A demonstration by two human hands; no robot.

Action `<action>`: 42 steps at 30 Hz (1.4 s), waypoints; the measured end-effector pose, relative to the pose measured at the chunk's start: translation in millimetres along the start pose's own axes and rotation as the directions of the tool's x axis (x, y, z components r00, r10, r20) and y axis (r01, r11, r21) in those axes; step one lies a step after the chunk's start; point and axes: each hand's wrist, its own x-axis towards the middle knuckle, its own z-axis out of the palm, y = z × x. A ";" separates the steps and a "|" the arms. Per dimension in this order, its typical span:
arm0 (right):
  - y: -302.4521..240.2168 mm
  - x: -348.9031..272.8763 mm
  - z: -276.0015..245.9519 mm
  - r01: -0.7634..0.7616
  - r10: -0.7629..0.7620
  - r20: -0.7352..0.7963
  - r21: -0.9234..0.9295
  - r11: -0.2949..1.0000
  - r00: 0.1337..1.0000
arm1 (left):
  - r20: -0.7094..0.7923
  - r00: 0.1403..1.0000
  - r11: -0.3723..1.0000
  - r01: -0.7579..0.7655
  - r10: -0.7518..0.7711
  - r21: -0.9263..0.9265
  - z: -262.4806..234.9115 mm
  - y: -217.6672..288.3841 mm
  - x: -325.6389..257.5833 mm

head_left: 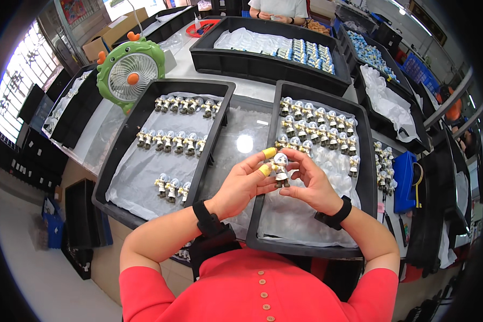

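Note:
Between my two hands, above the near left part of the right black tray, a small figurine stands upright, with pale hair, a white outfit and dark boots. My left hand pinches its left side; yellow finger covers wrap the thumb and a fingertip. My right hand grips the same figurine from the right, thumb near its feet. Rows of similar figurines lie on the lined right tray. More figurines sit in spaced rows on the left black tray.
A green fan with an orange hub stands behind the left tray. Across the table is a long black tray of blue-and-white pieces, with another person beyond. At right are loose figurines, a blue bin and dark-handled tools.

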 end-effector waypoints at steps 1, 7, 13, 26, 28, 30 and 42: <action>2.0 -0.2 -0.1 -0.032 0.031 0.014 0.027 0.999 0.999 | -0.021 1.000 1.000 0.020 -0.019 0.022 -0.4 0.4 -0.1; 6.0 0.9 -2.3 -0.133 0.123 0.084 0.121 0.984 0.989 | -0.067 0.997 0.994 0.054 -0.048 0.090 -1.7 4.3 -0.4; 0.8 0.8 -1.2 -0.082 0.076 0.079 0.080 0.993 0.994 | -0.040 0.999 0.994 -0.021 0.025 0.104 1.1 4.7 -2.2; 2.2 0.6 -3.1 -0.108 0.098 0.082 0.125 0.986 0.992 | -0.042 0.999 0.998 0.021 -0.019 0.054 2.8 7.5 -3.9; 1.3 0.5 -3.2 -0.103 0.097 0.068 0.101 0.990 0.993 | -0.026 0.999 0.999 0.035 -0.034 0.008 2.1 7.2 -3.5; -2.3 0.6 -2.2 -0.098 0.095 0.048 0.072 0.993 0.994 | 0.003 0.999 0.998 0.044 -0.044 -0.045 -0.5 5.2 -2.1; -10.8 -1.9 0.6 -0.088 0.089 -0.019 0.060 0.994 0.996 | 0.041 0.993 0.994 0.109 -0.108 -0.027 -2.2 4.3 -0.3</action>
